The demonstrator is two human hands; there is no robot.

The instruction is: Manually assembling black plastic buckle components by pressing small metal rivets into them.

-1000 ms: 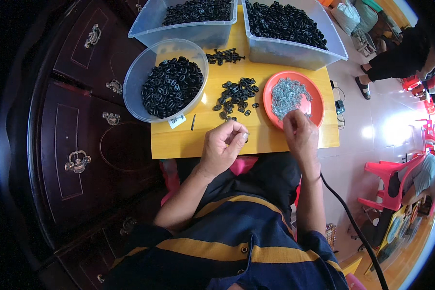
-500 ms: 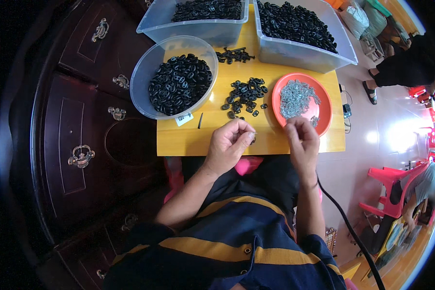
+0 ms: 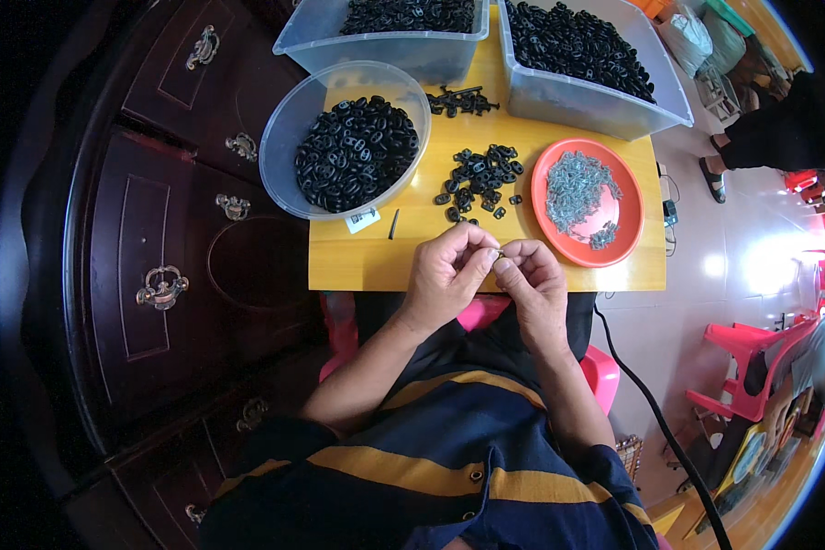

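Observation:
Near the table's front edge, my left hand (image 3: 446,278) pinches a small dark piece (image 3: 500,256) between thumb and index finger. My right hand (image 3: 534,291) meets it there, thumb and fingers pressed together at the same piece; whatever else its fingertips hold is hidden. Just beyond the hands lies a loose pile of small black plastic pieces with holes (image 3: 481,177). To the right stands a round orange-red plate (image 3: 634,227) bearing many small silvery metal pieces (image 3: 576,188), with a little separate cluster of them near its front.
A round clear tub (image 3: 277,163) of black oval pieces stands at left. Two clear bins (image 3: 390,57) (image 3: 568,99) of black parts line the back, with black stick-like parts (image 3: 463,101) between. A thin dark pointed tool (image 3: 394,224) lies by the tub. A dark cabinet (image 3: 137,247) borders the left.
My right hand has come from the plate's near edge leftward to my left hand, and their fingertips now meet. The whole view has shifted slightly.

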